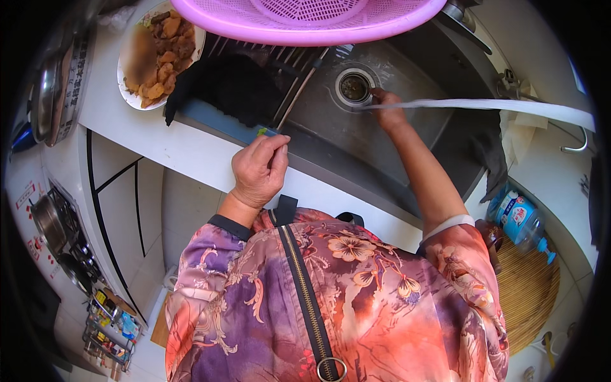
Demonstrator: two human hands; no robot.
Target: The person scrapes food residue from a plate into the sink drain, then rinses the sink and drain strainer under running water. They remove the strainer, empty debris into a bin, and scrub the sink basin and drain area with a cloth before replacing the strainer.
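Observation:
My right hand [387, 109] is low in the dark sink [329, 119], its fingertips at the rim of the round drain [353, 87]. A white stream or strip [487, 104] crosses from the right and passes at that hand; whether the fingers hold anything is hidden. Over the sink's near edge my left hand [261, 164] is curled with thumb and fingers together, and nothing shows in it. Beyond it a black cloth [234, 88] lies beside a metal rack [298, 90]. A pink plastic basket [310, 36] fills the top middle.
An oval plate of cooked food [164, 67] sits on the white counter [129, 129] at upper left. On the right are a dark cloth [496, 162], a blue-labelled pump bottle [518, 217] and a round woven tray [530, 291]. Pots [50, 224] stand at far left.

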